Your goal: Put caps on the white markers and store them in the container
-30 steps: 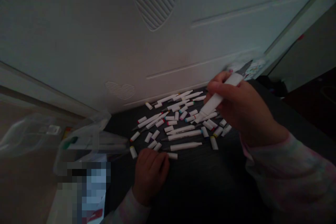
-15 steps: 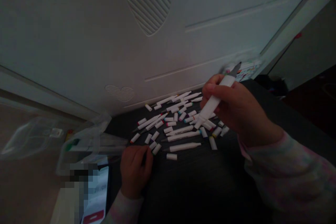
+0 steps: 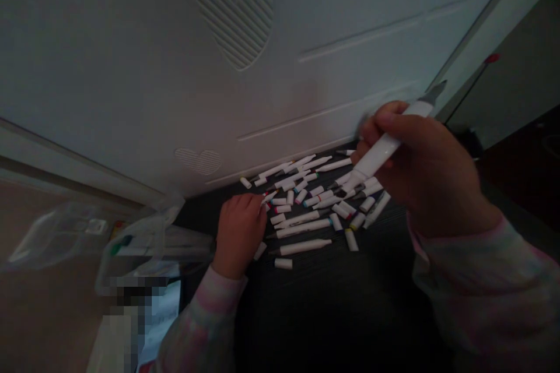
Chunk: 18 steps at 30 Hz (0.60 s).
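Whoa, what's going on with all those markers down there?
A person's right hand holds up a white marker with its dark tip bare. The left hand is down on the pile of markers and caps, fingers curled at its left edge. The pile is spread over a dark surface beside a white panel with hearts. A clear plastic bag lies to the left.

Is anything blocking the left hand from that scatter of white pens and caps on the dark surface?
Nothing visible does. The left hand rests at the pile of pens and caps, fingertips against its left edge. The right hand holds an uncapped marker raised above the pile's right side, clear of the left hand.
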### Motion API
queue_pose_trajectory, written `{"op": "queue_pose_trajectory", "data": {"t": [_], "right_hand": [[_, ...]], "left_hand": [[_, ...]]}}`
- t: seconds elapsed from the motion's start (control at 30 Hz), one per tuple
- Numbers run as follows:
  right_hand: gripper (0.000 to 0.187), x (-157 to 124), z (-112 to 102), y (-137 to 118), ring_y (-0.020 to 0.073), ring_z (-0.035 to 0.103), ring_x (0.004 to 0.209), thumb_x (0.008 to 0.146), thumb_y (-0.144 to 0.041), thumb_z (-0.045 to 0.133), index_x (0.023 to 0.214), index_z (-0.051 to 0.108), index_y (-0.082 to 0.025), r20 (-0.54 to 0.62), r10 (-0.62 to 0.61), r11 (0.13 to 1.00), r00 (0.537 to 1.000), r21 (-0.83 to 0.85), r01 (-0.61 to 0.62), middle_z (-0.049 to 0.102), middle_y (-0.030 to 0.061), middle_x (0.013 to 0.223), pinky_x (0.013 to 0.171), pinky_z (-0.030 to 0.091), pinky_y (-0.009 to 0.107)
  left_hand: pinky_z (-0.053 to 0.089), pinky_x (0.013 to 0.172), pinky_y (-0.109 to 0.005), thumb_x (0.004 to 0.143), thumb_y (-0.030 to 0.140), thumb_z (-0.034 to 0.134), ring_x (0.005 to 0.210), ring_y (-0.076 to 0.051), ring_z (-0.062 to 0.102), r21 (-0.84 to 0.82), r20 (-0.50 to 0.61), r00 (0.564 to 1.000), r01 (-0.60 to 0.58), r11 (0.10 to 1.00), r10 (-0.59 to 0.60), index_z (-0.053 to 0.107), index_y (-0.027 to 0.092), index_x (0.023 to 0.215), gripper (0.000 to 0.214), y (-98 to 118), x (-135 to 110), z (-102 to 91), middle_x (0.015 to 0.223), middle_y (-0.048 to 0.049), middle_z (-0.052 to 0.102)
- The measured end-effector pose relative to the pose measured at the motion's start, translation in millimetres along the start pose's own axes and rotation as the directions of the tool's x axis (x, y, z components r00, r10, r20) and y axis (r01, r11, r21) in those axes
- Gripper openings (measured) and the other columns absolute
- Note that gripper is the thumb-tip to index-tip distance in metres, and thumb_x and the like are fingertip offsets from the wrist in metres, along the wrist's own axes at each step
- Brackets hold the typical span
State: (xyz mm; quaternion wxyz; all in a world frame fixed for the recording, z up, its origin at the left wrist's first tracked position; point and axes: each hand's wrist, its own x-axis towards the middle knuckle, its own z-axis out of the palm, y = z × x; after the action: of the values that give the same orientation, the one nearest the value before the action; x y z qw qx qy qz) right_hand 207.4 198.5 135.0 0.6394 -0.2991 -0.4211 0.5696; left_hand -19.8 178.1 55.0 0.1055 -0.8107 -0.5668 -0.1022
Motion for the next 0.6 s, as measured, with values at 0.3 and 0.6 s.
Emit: {"op": "queue_pose_trajectory", "data": {"t": [0.3, 0.6], "right_hand": [[0.016, 8, -10, -4, 0.0075, 0.027, 0.039, 0.069, -0.018, 0.054, 0.055, 0.047, -0.018, -0.082, -0.108, 0.994, 0.991, -0.013, 0.108, 0.042, -0.0038, 0.052, 0.039, 0.020, 0.025], [0.020, 11, -10, -7, 0.0068, 0.024, 0.039, 0.071, -0.018, 0.051, 0.054, 0.042, -0.018, -0.147, -0.036, 0.999, 0.988, 0.026, 0.040, 0.040, -0.0045, 0.051, 0.040, 0.017, 0.026]], "left_hand": [[0.041, 0.073, -0.034, 0.080, 0.026, 0.046, 0.084, -0.022, 0.056, -0.084, 0.189, 0.982, -0.005, 0.996, 0.021, 0.061, 0.019, 0.090, 0.019, 23, 42, -0.4, 0.087, -0.0050, 0.064], [0.039, 0.073, -0.036, 0.078, 0.021, 0.045, 0.089, -0.026, 0.052, -0.060, 0.252, 0.967, -0.025, 0.998, 0.039, 0.061, 0.015, 0.079, 0.017, 39, 42, 19.6, 0.086, -0.0092, 0.062]]}}
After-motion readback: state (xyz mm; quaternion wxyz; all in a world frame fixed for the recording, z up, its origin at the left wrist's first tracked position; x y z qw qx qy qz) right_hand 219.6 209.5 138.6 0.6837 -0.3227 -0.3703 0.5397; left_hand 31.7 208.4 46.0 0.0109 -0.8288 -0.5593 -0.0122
